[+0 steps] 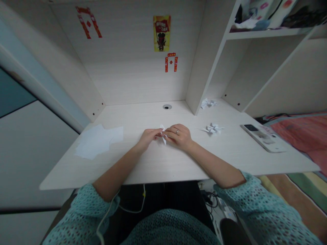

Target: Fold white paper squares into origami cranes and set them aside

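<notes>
Between my two hands, just above the middle of the white desk [158, 166], is a small folded white paper piece [164, 139] with pointed ends sticking out above and below. My left hand [149, 137] pinches it from the left with thumb and fingertips. From the right, my right hand [179, 136], with a ring on one finger, closes its fingers on the same paper. The fingers cover much of its middle. To the right lies a cluster of folded white paper shapes [212, 129]. Loose white paper sheets [94, 141] overlap on the left side.
More folded paper [208, 103] lies by the upright divider [204, 68]. A flat white device with a dark panel [263, 137] rests near the right edge. A round cable hole [167, 107] is at the back. A white cable [133, 211] hangs below the front edge.
</notes>
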Demonstrator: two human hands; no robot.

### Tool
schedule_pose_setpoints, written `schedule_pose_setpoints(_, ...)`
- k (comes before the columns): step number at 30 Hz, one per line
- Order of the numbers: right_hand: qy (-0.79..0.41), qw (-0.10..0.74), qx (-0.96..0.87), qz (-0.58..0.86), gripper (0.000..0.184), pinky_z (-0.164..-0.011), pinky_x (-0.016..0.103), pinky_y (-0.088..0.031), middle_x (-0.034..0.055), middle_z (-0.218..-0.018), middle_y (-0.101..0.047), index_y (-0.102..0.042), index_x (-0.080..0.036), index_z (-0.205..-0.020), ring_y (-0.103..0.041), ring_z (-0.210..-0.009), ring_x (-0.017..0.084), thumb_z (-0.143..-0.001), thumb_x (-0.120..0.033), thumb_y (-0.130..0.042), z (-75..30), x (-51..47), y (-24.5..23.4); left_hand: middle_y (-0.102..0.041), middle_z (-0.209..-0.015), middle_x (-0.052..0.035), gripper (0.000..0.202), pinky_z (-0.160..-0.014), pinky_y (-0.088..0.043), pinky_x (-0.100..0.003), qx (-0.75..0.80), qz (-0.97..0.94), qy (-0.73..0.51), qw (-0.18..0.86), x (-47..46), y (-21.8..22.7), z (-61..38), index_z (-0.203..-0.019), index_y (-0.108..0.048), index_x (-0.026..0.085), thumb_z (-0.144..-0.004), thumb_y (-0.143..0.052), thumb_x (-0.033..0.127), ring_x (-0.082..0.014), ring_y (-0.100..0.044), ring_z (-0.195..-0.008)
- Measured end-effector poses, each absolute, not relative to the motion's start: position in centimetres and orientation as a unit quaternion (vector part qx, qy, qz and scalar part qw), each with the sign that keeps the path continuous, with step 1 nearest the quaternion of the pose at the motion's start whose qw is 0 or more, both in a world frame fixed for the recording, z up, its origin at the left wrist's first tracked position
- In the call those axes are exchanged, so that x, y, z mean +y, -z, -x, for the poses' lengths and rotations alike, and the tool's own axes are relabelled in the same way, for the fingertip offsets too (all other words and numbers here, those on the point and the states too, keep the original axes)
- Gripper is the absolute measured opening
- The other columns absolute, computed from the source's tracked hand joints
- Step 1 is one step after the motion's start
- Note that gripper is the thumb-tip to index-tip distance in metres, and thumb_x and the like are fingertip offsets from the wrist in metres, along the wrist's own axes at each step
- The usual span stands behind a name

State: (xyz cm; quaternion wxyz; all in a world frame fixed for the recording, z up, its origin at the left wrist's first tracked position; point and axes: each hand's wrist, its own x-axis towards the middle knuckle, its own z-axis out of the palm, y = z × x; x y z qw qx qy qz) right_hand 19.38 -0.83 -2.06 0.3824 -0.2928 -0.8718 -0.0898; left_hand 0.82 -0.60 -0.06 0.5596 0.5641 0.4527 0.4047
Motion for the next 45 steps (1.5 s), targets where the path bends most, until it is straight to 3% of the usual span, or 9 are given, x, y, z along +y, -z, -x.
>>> schedule_pose_setpoints(13,0.164,0.393,-0.869,0.251,0.02,-0.076,0.034,-0.044,0.0061,-0.093,-0.067,-0.065,-0.022,-0.1,-0.056,-0.089,0.019,-0.086,-0.027,-0.052,-19.0,-1.0,1.2,-0.069,-0.075,-0.0091,0.034,-0.061,-0.037,-0.027,0.465,-0.572,-0.396,0.547,-0.2,0.5,-0.7,-0.074,-0.07,0.014,-0.07,-0.061,0.046,-0.0171,-0.059,-0.07)
schedule_pose_setpoints(28,0.127,0.4,-0.877,0.234,0.019,-0.074,0.035,-0.044,0.0067,-0.091,-0.067,-0.066,-0.021,-0.097,-0.055,-0.087,0.019,-0.085,-0.029,-0.054,-18.9,-0.6,1.9,-0.066,-0.069,-0.0051,0.036,-0.057,-0.035,-0.024,0.45,-0.634,-0.4,0.486,-0.5,0.9,-0.8,-0.069,-0.069,0.014,-0.074,-0.056,0.048,-0.0129,-0.05,-0.062)
schedule_pose_setpoints(32,0.052,0.453,-0.847,0.272,0.015,-0.077,0.035,-0.043,0.0048,-0.09,-0.065,-0.069,-0.026,-0.093,-0.052,-0.087,0.019,-0.08,-0.027,-0.06,-18.7,-0.9,1.4,-0.064,-0.063,-0.0036,0.037,-0.057,-0.033,-0.025,0.46,-0.624,-0.421,0.472,-0.6,0.4,-0.9,-0.063,-0.068,0.015,-0.073,-0.057,0.049,-0.0119,-0.049,-0.058)
schedule_pose_setpoints(37,-0.106,0.541,-0.755,0.354,0.011,-0.081,0.037,-0.042,0.0045,-0.091,-0.059,-0.071,-0.028,-0.083,-0.051,-0.092,0.019,-0.072,-0.029,-0.068,-17.7,-0.9,1.5,-0.068,-0.072,-0.006,0.036,-0.06,-0.036,-0.025,0.473,-0.578,-0.45,0.489,-0.6,0.2,-1.0,-0.069,-0.07,0.015,-0.072,-0.059,0.049,-0.0145,-0.055,-0.066)
schedule_pose_setpoints(41,-0.305,0.544,-0.704,0.34,0.014,-0.067,0.03,-0.044,0.0043,-0.085,-0.058,-0.072,-0.025,-0.08,-0.054,-0.082,0.016,-0.069,-0.033,-0.07,-17.2,-0.3,2.3,-0.068,-0.071,-0.0061,0.035,-0.06,-0.036,-0.025,0.469,-0.579,-0.448,0.494,-0.6,0.2,-1.0,-0.069,-0.071,0.015,-0.072,-0.059,0.048,-0.0144,-0.054,-0.066)
schedule_pose_setpoints(45,-0.408,0.545,-0.661,0.315,0.015,-0.069,0.029,-0.044,0.0038,-0.079,-0.062,-0.071,-0.022,-0.072,-0.057,-0.075,0.015,-0.064,-0.035,-0.074,-17.1,0.0,2.7,-0.066,-0.067,-0.0036,0.032,-0.06,-0.036,-0.025,0.458,-0.602,-0.459,0.466,-1.1,-0.2,-1.1,-0.066,-0.071,0.016,-0.072,-0.061,0.045,-0.0131,-0.052,-0.062)
